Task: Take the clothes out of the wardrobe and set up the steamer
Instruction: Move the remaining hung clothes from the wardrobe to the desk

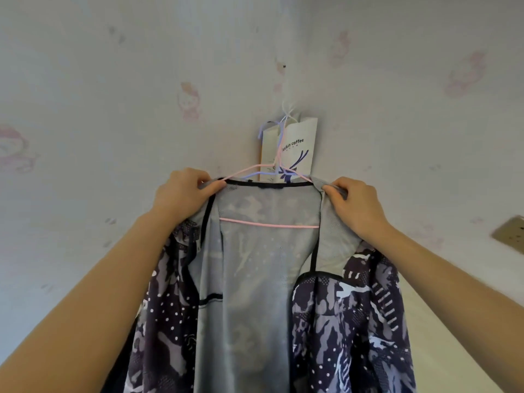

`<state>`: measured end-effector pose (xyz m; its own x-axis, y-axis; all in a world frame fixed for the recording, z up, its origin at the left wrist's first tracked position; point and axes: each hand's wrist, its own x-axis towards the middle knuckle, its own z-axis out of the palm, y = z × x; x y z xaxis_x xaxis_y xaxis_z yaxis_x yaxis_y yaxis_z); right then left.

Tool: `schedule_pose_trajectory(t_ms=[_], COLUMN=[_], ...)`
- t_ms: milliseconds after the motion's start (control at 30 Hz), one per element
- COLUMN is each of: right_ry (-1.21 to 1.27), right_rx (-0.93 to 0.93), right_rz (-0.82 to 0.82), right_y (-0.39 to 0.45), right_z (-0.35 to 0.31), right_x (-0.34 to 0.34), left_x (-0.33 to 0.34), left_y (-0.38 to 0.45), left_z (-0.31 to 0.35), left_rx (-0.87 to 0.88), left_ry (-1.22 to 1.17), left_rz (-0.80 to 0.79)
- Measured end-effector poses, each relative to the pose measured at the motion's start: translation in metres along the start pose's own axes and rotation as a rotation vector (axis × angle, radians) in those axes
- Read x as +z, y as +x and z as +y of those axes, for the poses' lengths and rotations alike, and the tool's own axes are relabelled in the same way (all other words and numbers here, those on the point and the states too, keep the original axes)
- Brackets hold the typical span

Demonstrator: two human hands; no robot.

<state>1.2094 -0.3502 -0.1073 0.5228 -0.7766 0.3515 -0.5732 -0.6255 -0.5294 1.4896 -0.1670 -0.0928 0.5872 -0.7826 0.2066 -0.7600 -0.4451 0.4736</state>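
Straight ahead and above, a patterned jacket (272,279) hangs lengthwise downward on a pink hanger (269,226), left hand (184,194) and right hand (357,205) each pinching a shoulder, equally near.

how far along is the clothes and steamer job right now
Done: the patterned jacket is out, on a pink hanger hooked on the wall. In hand: left hand and right hand pinch its shoulders, straightening it. Left: no steamer in view, so setup seems pending.
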Motion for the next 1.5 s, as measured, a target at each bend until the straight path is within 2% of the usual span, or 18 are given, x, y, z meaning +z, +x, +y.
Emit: schedule_pose_trajectory(t_ms=[233, 300, 433, 500, 533, 667, 867, 1200, 1333, 1500], right_ry=[-0.024, -0.036, -0.102, -0.101, -0.099, -0.095, -0.149, -0.167, -0.228, -0.425], right_rx=[0.093, 0.134, 0.218, 0.244, 0.249, 0.278, 0.275, 0.158, 0.13, 0.078], right_rz=[-0.106, -0.106, -0.132, -0.163, -0.176, -0.193, -0.208, -0.08, -0.055, -0.102], right_y=[0.03, 0.033, 0.034, 0.033, 0.033, 0.032, 0.032, 0.08, 0.109, 0.122], right_z=[0.05, 0.064, 0.097, 0.106, 0.109, 0.112, 0.116, 0.109, 0.106, 0.121], right_x=[0.092, 0.113, 0.151, 0.165, 0.173, 0.197, 0.209, 0.201, 0.206, 0.234], left_x=[0.091, 0.111, 0.137, 0.144, 0.149, 0.17, 0.186, 0.174, 0.175, 0.203], left_y=[0.052, 0.06, 0.049, 0.031, 0.022, 0.003, 0.003, 0.043, 0.068, 0.084], left_z=[-0.056, -0.076, -0.125, -0.148, -0.157, -0.17, -0.151, -0.137, -0.137, -0.144], left_rx=[-0.07, -0.122, -0.387, -0.595, -0.644, -0.632, -0.551, -0.276, -0.23, -0.3], left_ry=[0.015, -0.082, -0.377, -0.566, -0.663, -0.819, -0.551, -0.34, -0.245, -0.039], left_rz=[-0.143, -0.235, -0.542, -0.593, -0.594, -0.474, -0.271, 0.017, 0.043, 0.022])
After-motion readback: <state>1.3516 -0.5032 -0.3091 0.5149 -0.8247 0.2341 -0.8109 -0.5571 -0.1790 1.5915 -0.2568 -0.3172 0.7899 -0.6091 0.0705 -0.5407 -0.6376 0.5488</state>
